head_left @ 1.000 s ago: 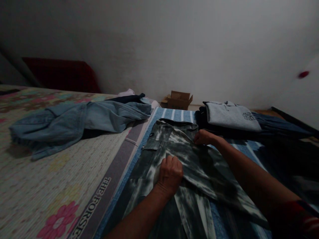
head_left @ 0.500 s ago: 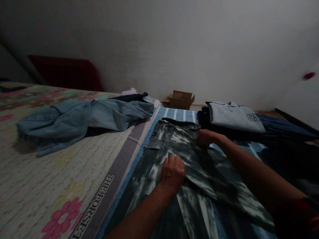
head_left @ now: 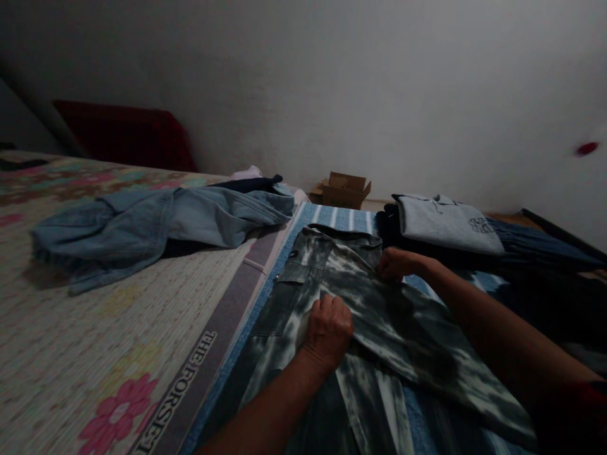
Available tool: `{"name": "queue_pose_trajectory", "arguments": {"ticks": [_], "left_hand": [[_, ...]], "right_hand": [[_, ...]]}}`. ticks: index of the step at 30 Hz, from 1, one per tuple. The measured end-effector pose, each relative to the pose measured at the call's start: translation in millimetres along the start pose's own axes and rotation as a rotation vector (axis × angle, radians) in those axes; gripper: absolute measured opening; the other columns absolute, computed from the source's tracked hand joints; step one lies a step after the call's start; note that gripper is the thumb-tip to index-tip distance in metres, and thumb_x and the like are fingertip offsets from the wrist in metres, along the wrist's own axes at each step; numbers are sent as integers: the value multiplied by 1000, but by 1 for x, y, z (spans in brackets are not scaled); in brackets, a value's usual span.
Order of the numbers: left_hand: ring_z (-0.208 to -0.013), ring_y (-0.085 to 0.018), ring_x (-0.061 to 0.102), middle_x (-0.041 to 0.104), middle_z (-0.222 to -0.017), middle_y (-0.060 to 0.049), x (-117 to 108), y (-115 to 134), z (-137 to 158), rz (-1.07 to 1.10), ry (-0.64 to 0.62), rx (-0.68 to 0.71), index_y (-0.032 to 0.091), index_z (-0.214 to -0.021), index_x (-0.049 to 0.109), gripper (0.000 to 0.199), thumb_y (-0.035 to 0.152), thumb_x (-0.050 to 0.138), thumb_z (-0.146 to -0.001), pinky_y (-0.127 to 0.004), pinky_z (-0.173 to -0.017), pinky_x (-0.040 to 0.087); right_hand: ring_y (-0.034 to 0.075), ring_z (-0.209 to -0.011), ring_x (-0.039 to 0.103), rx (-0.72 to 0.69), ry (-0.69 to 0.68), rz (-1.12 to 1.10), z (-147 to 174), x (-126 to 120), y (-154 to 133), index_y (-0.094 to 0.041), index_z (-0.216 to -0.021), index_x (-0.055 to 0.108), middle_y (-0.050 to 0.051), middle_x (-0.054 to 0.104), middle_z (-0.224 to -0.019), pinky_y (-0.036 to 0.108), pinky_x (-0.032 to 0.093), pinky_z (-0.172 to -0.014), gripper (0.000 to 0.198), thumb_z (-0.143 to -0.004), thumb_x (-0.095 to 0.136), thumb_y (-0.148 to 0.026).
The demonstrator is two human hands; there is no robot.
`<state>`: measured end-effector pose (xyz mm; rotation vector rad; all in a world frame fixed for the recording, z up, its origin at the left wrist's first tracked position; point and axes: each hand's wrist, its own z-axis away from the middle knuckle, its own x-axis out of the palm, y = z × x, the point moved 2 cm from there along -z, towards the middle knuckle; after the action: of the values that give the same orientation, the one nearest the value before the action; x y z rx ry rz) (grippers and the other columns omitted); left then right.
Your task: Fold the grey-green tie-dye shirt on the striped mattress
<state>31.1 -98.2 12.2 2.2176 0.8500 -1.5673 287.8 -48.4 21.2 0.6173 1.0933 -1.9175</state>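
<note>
Dark green and white tie-dye cargo pants (head_left: 351, 272) lie spread in front of me, waistband away from me and legs apart toward me. My left hand (head_left: 329, 325) is closed in a fist on the pants near the crotch, pinching the cloth there. At the right edge, just below the waistband, my right hand (head_left: 393, 263) has its fingers curled closed on the fabric. A flap pocket and a dark button show on the left side of the pants. Lower parts of the legs are partly hidden behind my forearms.
A blue striped cloth (head_left: 336, 217) lies under the pants. To the left, light blue jeans (head_left: 203, 215) rest on a flowered bed cover (head_left: 190, 284). On the right sit a folded grey hoodie (head_left: 446, 224) and dark blue clothing (head_left: 535, 243). An open cardboard box (head_left: 346, 189) stands by the wall.
My right hand has shifted slightly down and to the right along the pants' edge, and the right leg's hem has moved a little outward. My left hand stays in place.
</note>
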Motion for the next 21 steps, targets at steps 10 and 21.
{"name": "queue_pose_trajectory", "arguments": {"ticks": [10, 21], "left_hand": [[-74, -23, 49, 55, -73, -6, 1, 0, 0, -11, 14, -1, 17, -73, 57, 18, 5, 49, -84, -35, -62, 35], [-75, -23, 48, 54, -74, -5, -1, 0, 1, 1, -10, 3, 17, -73, 55, 17, 6, 51, -85, -35, -64, 35]], "right_hand": [[11, -48, 51, -55, 44, 64, 9, 2, -8, -13, -56, 56, 1, 52, -51, 21, 40, -47, 11, -61, 50, -5], [11, -56, 54, -69, -17, 13, 14, 1, 5, -12, -68, 60, 1, 57, -62, 22, 44, -52, 11, -68, 50, -9]]}}
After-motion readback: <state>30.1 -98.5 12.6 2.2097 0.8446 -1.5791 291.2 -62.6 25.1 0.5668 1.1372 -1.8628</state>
